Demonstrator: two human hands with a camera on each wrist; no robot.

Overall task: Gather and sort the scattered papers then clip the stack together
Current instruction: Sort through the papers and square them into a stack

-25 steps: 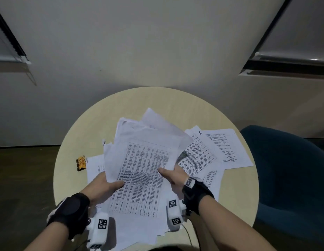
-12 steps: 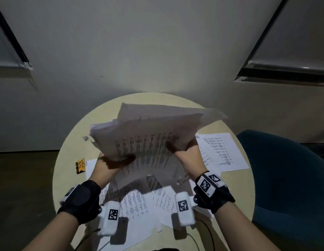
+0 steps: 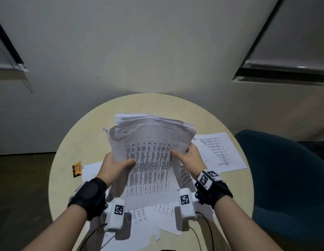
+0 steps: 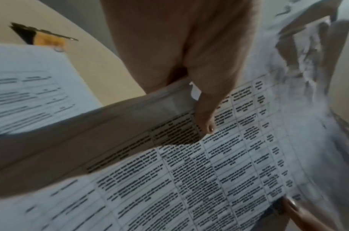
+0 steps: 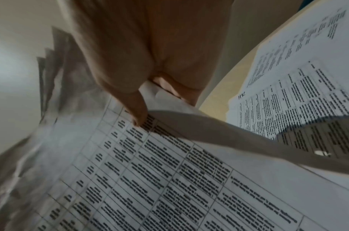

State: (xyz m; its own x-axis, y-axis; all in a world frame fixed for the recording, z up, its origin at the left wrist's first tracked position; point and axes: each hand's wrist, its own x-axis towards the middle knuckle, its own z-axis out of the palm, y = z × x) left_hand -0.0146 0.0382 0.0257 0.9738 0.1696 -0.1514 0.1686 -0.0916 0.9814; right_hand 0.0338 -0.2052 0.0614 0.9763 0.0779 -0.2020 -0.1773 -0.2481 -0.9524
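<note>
Paper stack [image 3: 150,160] raised over round table [image 3: 70,142], long axis near-to-far. Left hand [image 3: 112,165], right hand [image 3: 191,156] pinch its side edges. Binder clip [image 3: 77,169] lies left, nearer left hand.

Handwritten "HR" at top corner of loose sheet [image 5: 284,100] lying on table, seen in right wrist view. Printed tables on held stack [image 3: 150,160] and other sheets too blurred to read. Wrist bands carry black-and-white square code markers [image 3: 204,180], no letters.
</note>
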